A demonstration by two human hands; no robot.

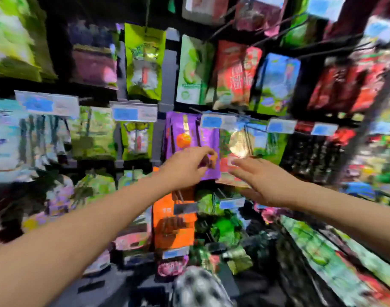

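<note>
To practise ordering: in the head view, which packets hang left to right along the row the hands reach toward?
In order: green packet → lime packet → purple packet → gold-disc packet → black packets.

No word, brand or number can be read. The blue-and-white price tags (134, 114) are smeared to blank colour, and the printing on the hanging packets, such as the purple packet (185, 129) and the green packet (145, 60), is too blurred to make out.
</note>
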